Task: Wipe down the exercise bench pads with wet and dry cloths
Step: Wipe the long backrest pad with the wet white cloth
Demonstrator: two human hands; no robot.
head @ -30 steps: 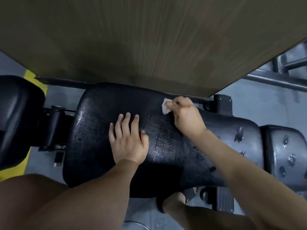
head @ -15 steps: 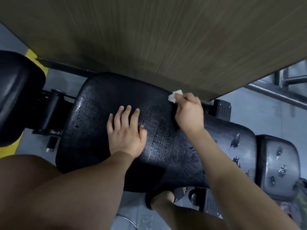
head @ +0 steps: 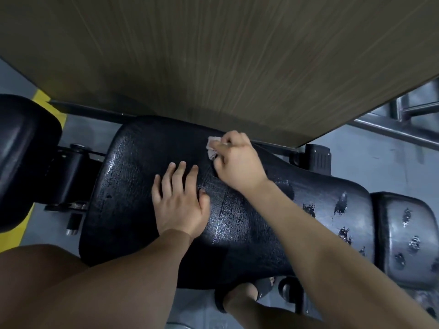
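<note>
My left hand lies flat and open on the black bench pad; my right hand pinches a small white cloth at the pad's far edge, tight under the wooden panel overhanging it.

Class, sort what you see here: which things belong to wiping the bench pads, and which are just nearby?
Part of the job:
- cloth in right hand
- left hand, flat on the large pad
- small pad, worn

Just nearby:
- wooden panel
- metal frame
- yellow floor line
</note>
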